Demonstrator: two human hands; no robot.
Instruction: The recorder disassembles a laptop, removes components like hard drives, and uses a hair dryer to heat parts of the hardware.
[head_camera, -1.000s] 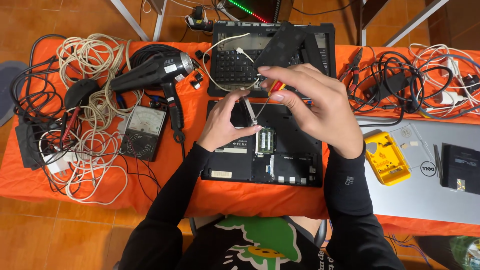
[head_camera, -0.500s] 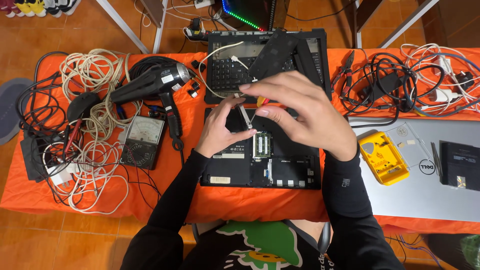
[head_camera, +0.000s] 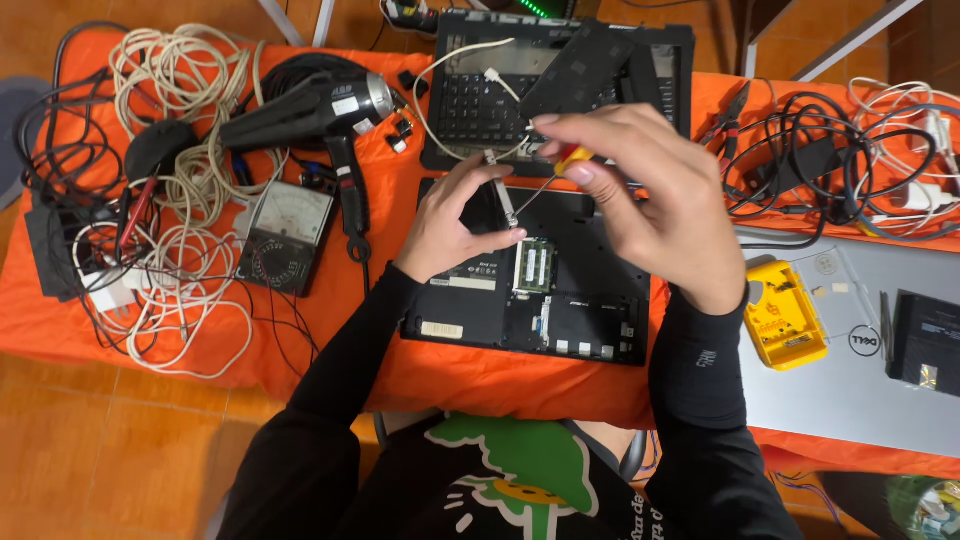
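My right hand (head_camera: 655, 215) pinches a small screwdriver (head_camera: 548, 178), its shaft slanting down-left to a slim metal bracket (head_camera: 503, 200) that my left hand (head_camera: 455, 230) grips between thumb and fingers, long axis running near to far. Both hover over the opened laptop base (head_camera: 535, 275) on the orange cloth (head_camera: 340, 300), cables (head_camera: 150, 200) left, a silver laptop (head_camera: 860, 380) right.
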